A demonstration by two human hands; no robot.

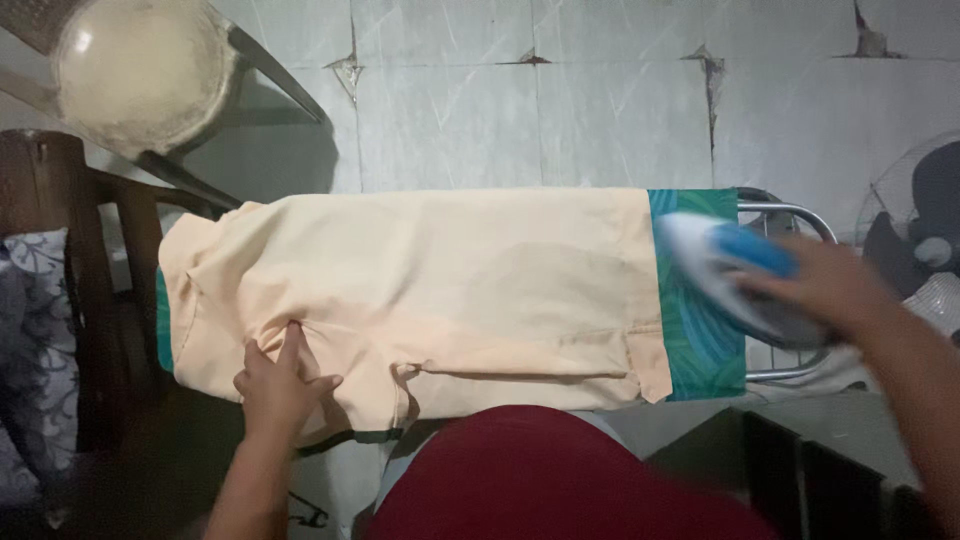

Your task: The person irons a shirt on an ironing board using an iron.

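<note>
- Pressing flat, the left hand (280, 385) lies with fingers spread on the peach garment (410, 295), at about 7 o'clock of the ironing board (700, 340).
- The right hand (830, 290) is wrapped tight around the blue-and-white iron (735, 275), out at 3 o'clock over the board's green end.
- To my eye, keep that cloth taut and the fingers well apart from the iron's path.

Dim indoor light, soft focus, motion blur at the right.
Pale light is falling on the peach garment (420, 290) and tiled wall (600, 110); the right hand (835, 290) and iron (735, 275) are smearing, lower corners are sinking into shadow.
</note>
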